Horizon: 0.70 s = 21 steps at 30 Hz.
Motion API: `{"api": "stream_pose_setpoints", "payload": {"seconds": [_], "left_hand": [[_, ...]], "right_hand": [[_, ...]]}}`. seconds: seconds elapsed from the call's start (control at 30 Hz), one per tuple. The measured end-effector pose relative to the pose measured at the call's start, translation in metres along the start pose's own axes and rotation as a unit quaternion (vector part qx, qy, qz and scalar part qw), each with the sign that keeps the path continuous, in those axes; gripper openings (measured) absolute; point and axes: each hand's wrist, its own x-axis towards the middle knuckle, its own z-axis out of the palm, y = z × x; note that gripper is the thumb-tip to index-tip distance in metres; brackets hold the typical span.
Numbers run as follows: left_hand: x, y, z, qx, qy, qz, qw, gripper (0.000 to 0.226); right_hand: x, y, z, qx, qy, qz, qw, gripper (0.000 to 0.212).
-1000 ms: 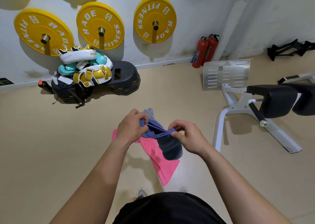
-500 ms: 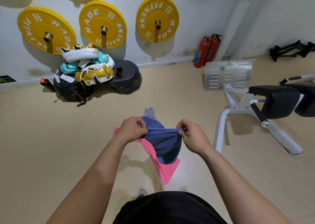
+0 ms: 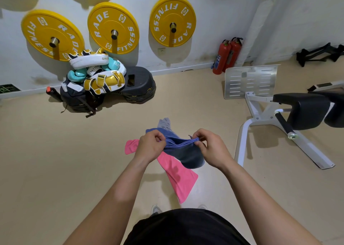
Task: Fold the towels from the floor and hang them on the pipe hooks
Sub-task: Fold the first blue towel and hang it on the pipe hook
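Blue towel (image 3: 188,155): soft, nubby terry, held off the floor (image 3: 55,151) between both hands. It sags in a rounded pouch just below them.

Left hand (image 3: 150,146): fingers curled, pinching one end of the top edge. Right hand (image 3: 212,149): thumb and fingertips pinching the other end.

Pink towel (image 3: 178,177): a long tapering strip, flat on the smooth beige floor under both hands, reaching toward the person's feet. Grey towel (image 3: 164,123): crumpled just beyond the left hand, partly hidden by the blue one.

Half a second ago the top edge ran as one taut line. Now it shows several stacked layers, and the left hand sits slightly closer to the right.

Far beyond the hands, round yellow weight plates (image 3: 113,28) hang on wall pegs, lettered "RADE FITNESS" in white. A glossy white pad (image 3: 87,60) below them reads "GIN", the rest cut off.
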Motion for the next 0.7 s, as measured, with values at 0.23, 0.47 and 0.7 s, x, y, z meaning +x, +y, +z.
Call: {"api": "stream_pose_setpoints", "payload": {"seconds": [0.23,0.47,0.7], "left_hand": [[-0.004,-0.007,-0.001,-0.025,0.017,0.024,0.999,0.013],[-0.004,-0.005,-0.013,-0.107,-0.039,-0.035,0.993,0.021],[-0.007,-0.007,-0.015,-0.076,-0.091,-0.004,0.993,0.025]], "right_hand": [[-0.001,0.003,-0.005,-0.001,0.012,0.003,1.000,0.019],[0.001,0.010,-0.003,-0.043,-0.005,0.025,0.999,0.020],[-0.001,0.008,0.000,0.001,0.005,0.043,0.999,0.021]]}}
